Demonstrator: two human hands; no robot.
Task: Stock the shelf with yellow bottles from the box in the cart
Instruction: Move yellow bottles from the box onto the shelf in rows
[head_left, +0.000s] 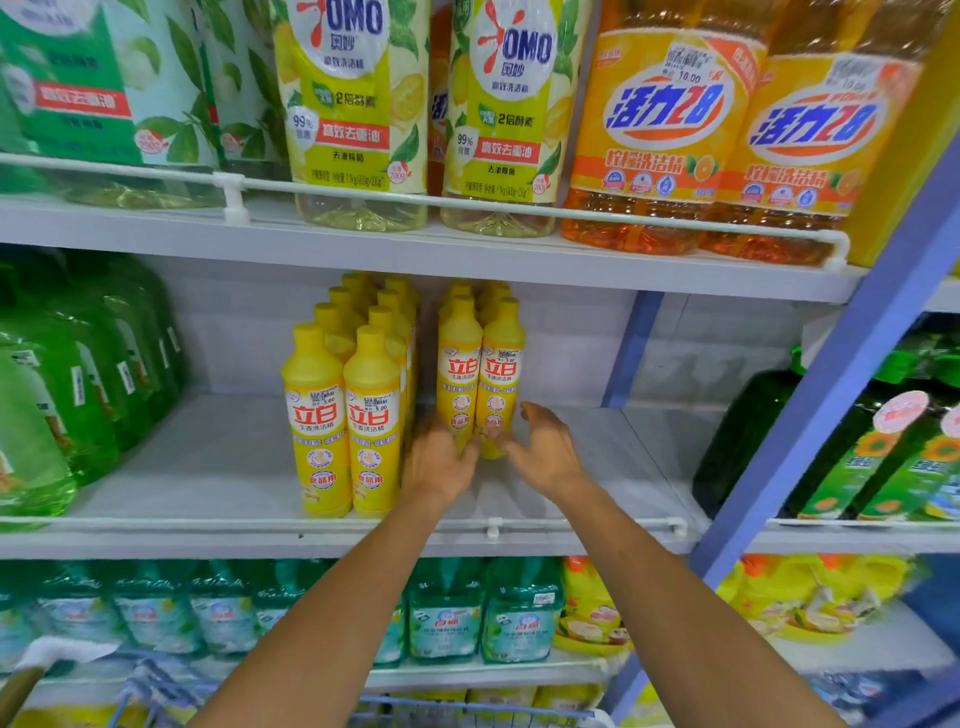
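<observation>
Left hand (439, 462) and right hand (543, 449) touch upright yellow bottles (460, 371).

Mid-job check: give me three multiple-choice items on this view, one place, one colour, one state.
1. Where are both hands?
A. At the foot of the right-hand cluster of yellow bottles on the middle shelf.
B. On the top shelf.
C. Inside the cart.
2. What colour are the bottles at the middle shelf's left end?
A. Orange.
B. Green.
C. Blue.
3. How do the yellow bottles stand?
A. Lying flat.
B. Tipped over the rail.
C. Upright.
Key: 1A, the left hand and right hand meet at those bottles' bases; 2B, green bottles fill that end; 3C, every cap points up.
</observation>
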